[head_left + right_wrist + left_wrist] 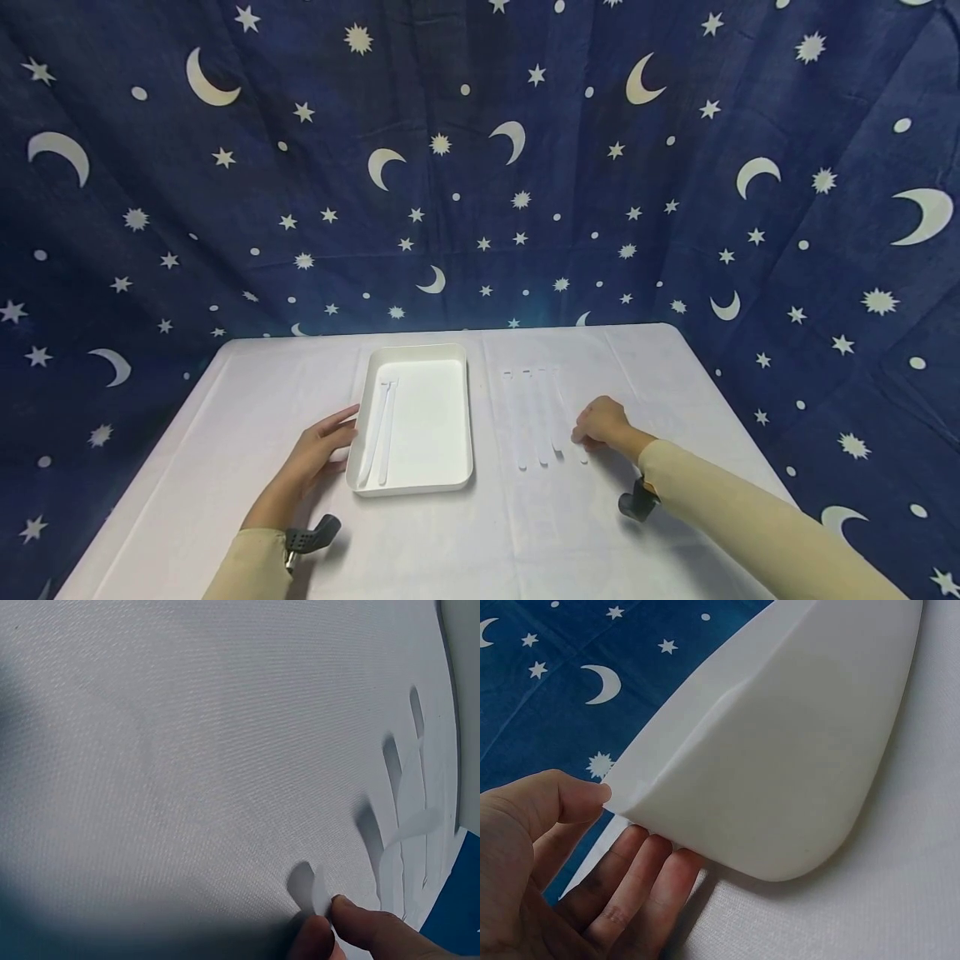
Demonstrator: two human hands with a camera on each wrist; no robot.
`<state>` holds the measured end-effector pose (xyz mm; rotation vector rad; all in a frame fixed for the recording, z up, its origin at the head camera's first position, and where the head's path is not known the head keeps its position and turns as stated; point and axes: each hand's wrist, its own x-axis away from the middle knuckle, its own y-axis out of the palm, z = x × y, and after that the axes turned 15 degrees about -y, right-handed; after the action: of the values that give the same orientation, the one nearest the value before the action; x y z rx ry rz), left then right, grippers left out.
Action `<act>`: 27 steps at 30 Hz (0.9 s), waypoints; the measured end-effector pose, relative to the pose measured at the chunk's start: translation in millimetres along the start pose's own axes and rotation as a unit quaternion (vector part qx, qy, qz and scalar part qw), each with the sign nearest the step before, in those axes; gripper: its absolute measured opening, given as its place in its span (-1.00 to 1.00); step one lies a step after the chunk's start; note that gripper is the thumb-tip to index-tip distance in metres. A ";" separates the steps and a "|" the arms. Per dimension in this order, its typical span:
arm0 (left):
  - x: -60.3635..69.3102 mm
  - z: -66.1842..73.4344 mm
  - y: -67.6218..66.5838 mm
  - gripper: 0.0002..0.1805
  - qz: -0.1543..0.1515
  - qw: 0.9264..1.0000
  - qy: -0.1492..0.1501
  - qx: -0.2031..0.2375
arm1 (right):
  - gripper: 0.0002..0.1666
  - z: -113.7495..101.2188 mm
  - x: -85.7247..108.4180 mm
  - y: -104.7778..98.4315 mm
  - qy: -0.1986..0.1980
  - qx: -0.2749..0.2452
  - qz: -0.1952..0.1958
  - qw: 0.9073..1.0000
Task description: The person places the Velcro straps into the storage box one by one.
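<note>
Slim white plastic stick (320,891), pinched near its rounded end between thumb and forefinger of the right hand (602,422), at three o'clock of the white tray (435,417); best lifted level, clear of the three neighbouring sticks (543,462) toward nine o'clock, with the left hand (317,450) curved round the tray's nine-o'clock rim for steadiness. Underneath, creased white tablecloth (525,533); at twelve o'clock, navy star-and-moon curtain (465,125).

Stick (321,891) ptly hid by R fingers (386,930), tray (802,727) top cropped, L-wrist cam
</note>
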<state>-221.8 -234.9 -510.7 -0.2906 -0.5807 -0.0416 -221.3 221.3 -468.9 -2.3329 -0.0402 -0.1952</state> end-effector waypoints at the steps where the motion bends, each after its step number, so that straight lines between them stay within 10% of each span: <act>1: 0.0 -0.1 0.1 -0.28 0.000 1.000 0.000 0.001 | -0.78 -0.6 0.3 -0.1 -0.001 0.000 0.000 1.000; 27: -0.2 -0.7 0.4 -0.28 0.000 1.000 0.002 0.003 | -0.80 1.2 -7.8 2.5 0.003 0.014 -0.019 1.000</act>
<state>-221.5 -234.7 -511.5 -0.2842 -0.5773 -0.0400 -228.7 220.8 -472.7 -2.3043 -0.0846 -0.2182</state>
